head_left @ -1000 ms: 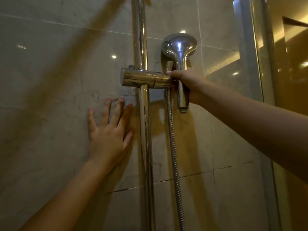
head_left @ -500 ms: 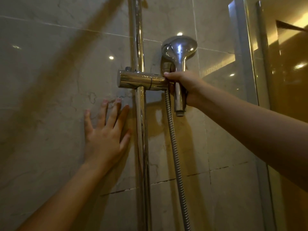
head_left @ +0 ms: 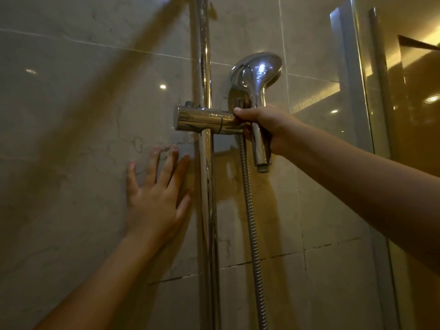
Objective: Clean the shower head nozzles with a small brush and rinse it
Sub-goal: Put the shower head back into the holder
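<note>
A: Grip check, right hand (head_left: 266,125)?
B: Fingers (head_left: 240,113) wrapped round the handle (head_left: 260,148) of the shower head (head_left: 258,70), right where it meets the right end of the holder (head_left: 202,121). Solid grasp.
A: Left hand (head_left: 154,203)?
B: Fingers (head_left: 166,167) straight and spread, palm flat on the tiled wall (head_left: 71,139), just left of the rail (head_left: 204,67). Holds nothing. Bracing, I'd say.
A: Where's the head itself?
B: At the holder's right end, upright, chrome back to the camera. Nozzles face away, can't see them. Hose (head_left: 252,222) hangs just beside the handle; its top end is hidden behind the hand.
A: Step?
B: Looks like taking it off the holder. No brush in view, so I'd say cleaning isn't started.
A: How to do it clean?
B: Lift straight along the handle's axis. Don't twist against the holder, it may slide on the rail. Left palm on the wall for balance. Mind the hose so it doesn't snag the rail. Turn the nozzle face toward you before brushing.
</note>
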